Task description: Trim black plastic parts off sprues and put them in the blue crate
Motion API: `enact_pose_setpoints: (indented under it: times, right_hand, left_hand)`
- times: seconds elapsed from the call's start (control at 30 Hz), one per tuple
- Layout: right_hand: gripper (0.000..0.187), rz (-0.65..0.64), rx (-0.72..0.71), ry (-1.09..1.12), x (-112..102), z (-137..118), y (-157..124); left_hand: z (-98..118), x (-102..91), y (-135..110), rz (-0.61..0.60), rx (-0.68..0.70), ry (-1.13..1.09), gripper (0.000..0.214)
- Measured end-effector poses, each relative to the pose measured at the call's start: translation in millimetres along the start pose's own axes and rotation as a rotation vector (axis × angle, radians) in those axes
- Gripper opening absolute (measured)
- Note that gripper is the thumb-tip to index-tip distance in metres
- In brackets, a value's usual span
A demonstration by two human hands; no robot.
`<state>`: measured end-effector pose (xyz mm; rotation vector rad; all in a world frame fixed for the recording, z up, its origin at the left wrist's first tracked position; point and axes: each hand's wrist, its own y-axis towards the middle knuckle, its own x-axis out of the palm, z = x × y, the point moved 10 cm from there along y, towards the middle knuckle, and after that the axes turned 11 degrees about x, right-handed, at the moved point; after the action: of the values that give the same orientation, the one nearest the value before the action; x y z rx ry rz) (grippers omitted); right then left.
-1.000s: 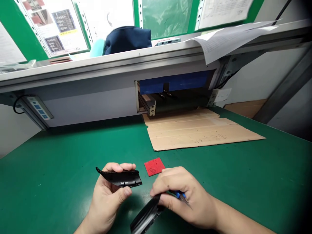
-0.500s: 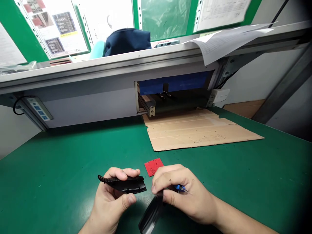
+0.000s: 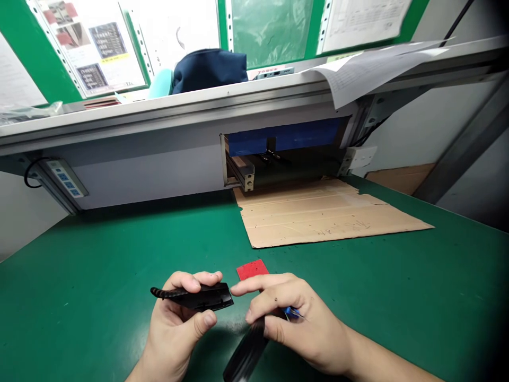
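My left hand (image 3: 175, 329) grips a flat black plastic part (image 3: 194, 296) with a ribbed tail at its left end, fingers over its top edge and thumb below. My right hand (image 3: 294, 323) is closed round a second long black plastic part (image 3: 246, 353) that slants down toward me, and a small blue-tipped tool (image 3: 292, 313) shows between its fingers. The right index finger stretches toward the left hand's part, almost touching its right end. A small red square pad (image 3: 250, 269) lies on the green table (image 3: 99, 276) just beyond my hands.
A flattened cardboard sheet (image 3: 326, 215) lies at the back right under a grey shelf (image 3: 199, 114). The shelf carries a dark blue cap (image 3: 209, 69) and loose paper sheets (image 3: 369, 66). A power strip (image 3: 66, 178) hangs under the shelf's left end.
My left hand lowered and levelled its black part. My right hand turned its part more upright and extended the index finger toward the left part.
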<state>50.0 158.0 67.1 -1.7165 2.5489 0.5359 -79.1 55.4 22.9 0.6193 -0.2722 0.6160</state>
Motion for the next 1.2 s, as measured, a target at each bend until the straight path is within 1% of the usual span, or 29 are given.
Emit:
enact_pose_setpoints:
  times: [0.07, 0.13, 0.2, 0.23, 0.3, 0.37, 0.43, 0.53, 0.57, 0.67, 0.77, 0.87, 0.97, 1.1, 1.2]
  right_hand:
    - [0.017, -0.012, 0.045, 0.053, 1, 5, -1]
    - [0.019, -0.039, 0.099, 0.164, 5, 12, 0]
    - [0.022, -0.108, 0.138, 0.270, 13, 17, 1]
    - [0.022, -0.144, 0.139, 0.284, 18, 17, 1]
    - [0.022, -0.202, 0.091, 0.233, 26, 13, 1]
    - [0.022, -0.201, 0.002, 0.142, 26, 4, 1]
    - [0.021, -0.131, -0.051, 0.065, 18, -3, 1]
    - [0.016, 0.016, -0.088, -0.085, 3, -9, -1]
    - [0.015, 0.041, -0.115, -0.137, 1, -12, -3]
    - [0.017, 0.026, -0.241, -0.252, 6, -24, -10]
    - [0.016, 0.032, -0.316, -0.330, 11, -27, -15]
    - [0.016, 0.056, -0.339, -0.378, 11, -27, -17]
    - [0.020, 0.038, -0.323, -0.412, 13, -24, -15]
    - [0.033, -0.010, -0.330, -0.403, 14, -22, -11]
    - [0.040, -0.023, -0.311, -0.411, 10, -18, -6]
  left_hand:
    - [1, -0.7, 0, 0.000, 0.009, 0.002, 0.031]
    - [2, -2.7, 0, 0.008, 0.023, 0.011, 0.032]
    - [4, -7.2, 1, 0.042, 0.039, 0.036, 0.032]
    - [5, -9.7, 2, 0.065, 0.043, 0.047, 0.031]
    - [5, -13.0, 4, 0.102, 0.040, 0.048, 0.030]
    - [3, -12.4, 5, 0.117, 0.019, 0.014, 0.030]
    - [1, -10.3, 5, 0.124, -0.005, -0.033, 0.031]
    - [-3, -8.8, 3, 0.145, -0.051, -0.116, 0.034]
    - [-6, -8.7, 1, 0.151, -0.076, -0.150, 0.036]
    - [-17, -9.0, -3, 0.173, -0.179, -0.262, 0.039]
    - [-27, -7.7, -8, 0.175, -0.272, -0.351, 0.038]
    - [-33, -5.9, -11, 0.168, -0.315, -0.401, 0.035]
    - [-35, -4.3, -13, 0.153, -0.337, -0.426, 0.034]
    - [-37, -0.1, -15, 0.129, -0.368, -0.463, 0.032]
    - [-41, 2.1, -17, 0.157, -0.418, -0.470, 0.029]
